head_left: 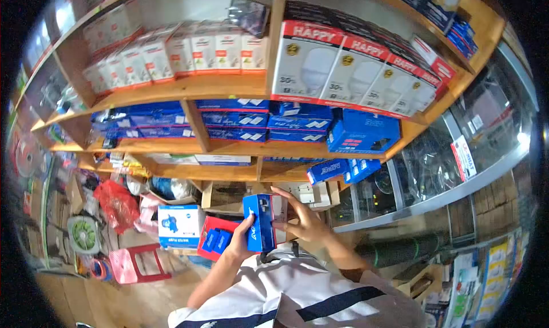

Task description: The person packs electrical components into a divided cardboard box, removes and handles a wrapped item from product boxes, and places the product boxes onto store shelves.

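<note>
My left hand [241, 240] is closed around a blue cardboard box [259, 228] with white lettering, held upright in front of my body. Its thumb lies across the printed face. On the other side of the box, my right hand [309, 224] has its fingers spread, the index finger stretched toward the box's top. A pale surface [279, 207] shows between the box and my right hand; whether it is a flap or something behind, I cannot tell. Just left of my left hand, small blue boxes [217, 240] lie on a red surface [205, 249].
A wooden shelf unit [223, 90] ahead carries white-and-red bulb boxes [303, 65] and stacked blue boxes [234, 125]. A water pump box [180, 226] and a pink stool [137, 265] stand at left. A metal-framed glass case [434, 185] runs along the right.
</note>
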`<move>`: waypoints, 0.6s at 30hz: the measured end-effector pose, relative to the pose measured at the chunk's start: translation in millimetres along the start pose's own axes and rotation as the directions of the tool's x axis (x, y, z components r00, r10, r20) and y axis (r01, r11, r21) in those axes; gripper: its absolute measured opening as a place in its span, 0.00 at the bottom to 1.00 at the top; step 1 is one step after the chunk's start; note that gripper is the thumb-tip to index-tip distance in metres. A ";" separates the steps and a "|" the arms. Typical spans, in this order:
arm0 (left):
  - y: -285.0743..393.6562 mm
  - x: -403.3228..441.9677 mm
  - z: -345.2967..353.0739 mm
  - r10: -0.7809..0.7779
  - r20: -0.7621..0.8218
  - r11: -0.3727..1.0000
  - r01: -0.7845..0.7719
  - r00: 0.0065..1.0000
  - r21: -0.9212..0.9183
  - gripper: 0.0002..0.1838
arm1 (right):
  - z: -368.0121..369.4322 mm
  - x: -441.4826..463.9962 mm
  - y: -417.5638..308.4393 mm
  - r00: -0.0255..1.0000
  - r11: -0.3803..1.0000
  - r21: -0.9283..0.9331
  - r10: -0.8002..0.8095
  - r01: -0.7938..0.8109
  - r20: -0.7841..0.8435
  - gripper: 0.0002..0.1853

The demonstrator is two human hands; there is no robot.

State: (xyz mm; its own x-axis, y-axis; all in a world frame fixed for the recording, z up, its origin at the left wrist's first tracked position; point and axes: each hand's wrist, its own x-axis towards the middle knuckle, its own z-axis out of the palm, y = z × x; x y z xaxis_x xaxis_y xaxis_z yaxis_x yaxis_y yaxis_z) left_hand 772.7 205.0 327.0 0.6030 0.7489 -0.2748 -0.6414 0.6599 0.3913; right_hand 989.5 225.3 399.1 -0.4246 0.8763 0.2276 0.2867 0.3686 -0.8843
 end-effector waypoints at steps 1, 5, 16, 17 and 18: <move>1.7 -7.8 1.6 -0.007 0.030 1.000 0.007 1.000 -0.005 0.41 | 3.4 0.9 -4.7 1.000 1.000 0.002 0.000 0.000 0.016 0.45; 12.4 -31.8 11.9 0.011 0.151 0.996 0.004 0.988 -0.093 0.43 | 13.8 5.2 -6.6 0.994 0.990 0.130 0.074 -0.063 -0.081 0.30; 21.3 -58.9 7.1 0.134 0.120 0.964 -0.101 0.984 -0.247 0.44 | 20.2 18.2 -42.8 0.974 0.937 0.346 0.123 -0.051 -0.188 0.31; 20.4 -59.3 2.0 0.123 0.119 0.962 -0.089 0.985 -0.257 0.43 | 20.4 15.5 -41.9 0.974 0.946 0.321 0.107 -0.039 -0.200 0.32; 18.9 -59.3 -2.2 0.113 0.120 0.960 -0.077 0.986 -0.268 0.42 | 17.6 9.0 -40.5 0.972 0.947 0.318 0.113 -0.043 -0.206 0.32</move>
State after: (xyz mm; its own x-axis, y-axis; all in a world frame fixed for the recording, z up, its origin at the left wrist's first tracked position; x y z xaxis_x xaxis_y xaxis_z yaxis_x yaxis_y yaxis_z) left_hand 723.7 173.2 348.7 0.5795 0.8059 -0.1211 -0.7895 0.5920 0.1619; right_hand 958.9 212.8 429.8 -0.2030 0.9574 0.2052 0.0163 0.2128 -0.9770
